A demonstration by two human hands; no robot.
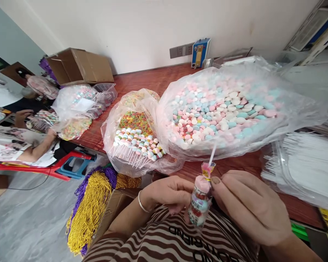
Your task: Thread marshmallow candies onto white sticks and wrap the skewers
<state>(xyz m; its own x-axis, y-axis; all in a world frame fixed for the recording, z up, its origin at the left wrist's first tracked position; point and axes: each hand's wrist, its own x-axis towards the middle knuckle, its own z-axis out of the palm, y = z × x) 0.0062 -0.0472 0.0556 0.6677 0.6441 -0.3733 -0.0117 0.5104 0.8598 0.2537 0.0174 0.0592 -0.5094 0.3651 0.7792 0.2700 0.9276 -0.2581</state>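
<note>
In front of my striped shirt, my left hand [166,193] is closed around the side of a wrapped marshmallow lollipop [199,203]. Pink, blue and white pieces show through its printed clear wrapper, and a white stick points up out of the gathered top. Thumb and fingers of my right hand [251,203] pinch at the wrapper's neck, where a gold twist tie [207,179] sits. Beyond my hands lie a bag of skewered marshmallow sticks [138,143] over coloured ring candy [136,122] and a big clear bag of loose marshmallows [221,112].
White sticks [303,163] fill a bag at the right. A cardboard box [82,67] and more candy bags [76,98] stand at the left back; a blue device [200,52] is by the wall. Gold and purple beads [94,203] hang below left. A co-worker [22,145] sits at left.
</note>
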